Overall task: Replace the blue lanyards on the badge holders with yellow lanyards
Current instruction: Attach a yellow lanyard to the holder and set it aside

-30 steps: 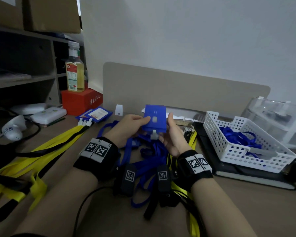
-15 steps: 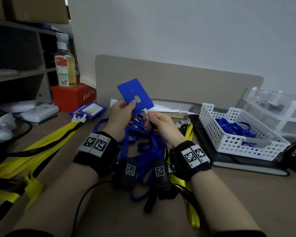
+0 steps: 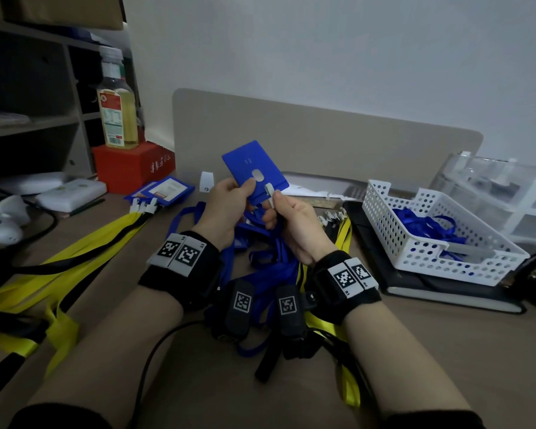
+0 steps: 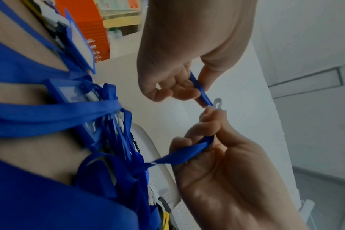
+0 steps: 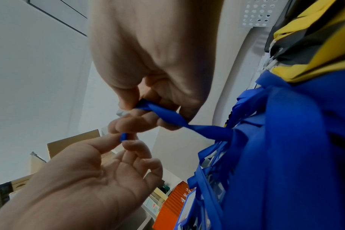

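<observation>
My left hand [image 3: 247, 191] holds a blue badge holder [image 3: 252, 168] tilted above the desk, thumb on its face. At the holder's lower edge my right hand [image 3: 273, 202] pinches the white plastic clip [image 3: 269, 193] of a blue lanyard. In the left wrist view the clip [image 4: 218, 104] meets the holder's edge [image 4: 199, 91], and the blue strap [image 4: 185, 154] runs through my right palm. The right wrist view shows that strap [image 5: 167, 114] under my right fingers. A heap of blue lanyards [image 3: 260, 261] lies below both hands. Yellow lanyards [image 3: 75, 252] spread out to the left.
A white perforated basket [image 3: 393, 243] holding blue lanyards sits on a black notebook [image 3: 446, 292] at right. Several badge holders [image 3: 164, 190] clipped to yellow lanyards lie at back left, by a red box [image 3: 130, 168] with a bottle [image 3: 118, 119]. More yellow lanyards [image 3: 344, 230] lie by the notebook.
The holder has gone from level in both hands to tilted in my left hand alone. My right hand left its side and took the white clip at its lower edge.
</observation>
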Available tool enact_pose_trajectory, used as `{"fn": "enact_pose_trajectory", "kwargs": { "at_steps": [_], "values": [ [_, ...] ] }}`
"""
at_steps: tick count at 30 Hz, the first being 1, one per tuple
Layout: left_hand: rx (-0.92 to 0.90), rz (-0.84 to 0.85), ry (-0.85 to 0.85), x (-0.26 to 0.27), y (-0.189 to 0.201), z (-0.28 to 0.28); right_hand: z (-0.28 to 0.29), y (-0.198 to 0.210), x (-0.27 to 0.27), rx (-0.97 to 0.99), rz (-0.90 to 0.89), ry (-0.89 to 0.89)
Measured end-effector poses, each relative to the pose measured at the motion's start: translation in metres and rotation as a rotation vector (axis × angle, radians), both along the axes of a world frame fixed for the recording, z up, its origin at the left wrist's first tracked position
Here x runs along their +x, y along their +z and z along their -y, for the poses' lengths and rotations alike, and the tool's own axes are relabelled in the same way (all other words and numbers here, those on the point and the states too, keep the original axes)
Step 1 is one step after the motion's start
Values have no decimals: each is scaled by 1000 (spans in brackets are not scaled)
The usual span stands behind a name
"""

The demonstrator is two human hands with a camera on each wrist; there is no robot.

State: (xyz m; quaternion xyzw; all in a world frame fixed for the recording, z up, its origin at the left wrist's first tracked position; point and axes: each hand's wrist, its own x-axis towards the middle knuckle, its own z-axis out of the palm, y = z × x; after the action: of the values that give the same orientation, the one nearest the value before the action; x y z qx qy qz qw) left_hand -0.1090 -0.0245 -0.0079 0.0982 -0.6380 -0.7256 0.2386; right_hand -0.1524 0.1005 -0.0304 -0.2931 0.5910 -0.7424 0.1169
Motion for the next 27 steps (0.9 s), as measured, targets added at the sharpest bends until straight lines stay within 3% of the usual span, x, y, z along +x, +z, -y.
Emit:
{"fn": "enact_pose_trajectory", "kwargs": {
  "at_steps": [7, 11, 16, 21, 27],
  "values": [
    [-432, -171, 181, -1, -4, -4, 2, 5, 5, 21, 76, 6],
    [-264, -162, 186, -3, -4, -1, 5, 16, 9, -109, 159, -4],
    [-45, 3, 90, -7, -5, -2, 3, 17, 1, -394, 326, 33],
    [27, 126, -111, -2, -8, -13, 1, 21, -3, -671, 437, 77],
    [59, 261, -217, 4, -10, -14, 3, 18, -4, -746, 431, -15]
  ]
}}
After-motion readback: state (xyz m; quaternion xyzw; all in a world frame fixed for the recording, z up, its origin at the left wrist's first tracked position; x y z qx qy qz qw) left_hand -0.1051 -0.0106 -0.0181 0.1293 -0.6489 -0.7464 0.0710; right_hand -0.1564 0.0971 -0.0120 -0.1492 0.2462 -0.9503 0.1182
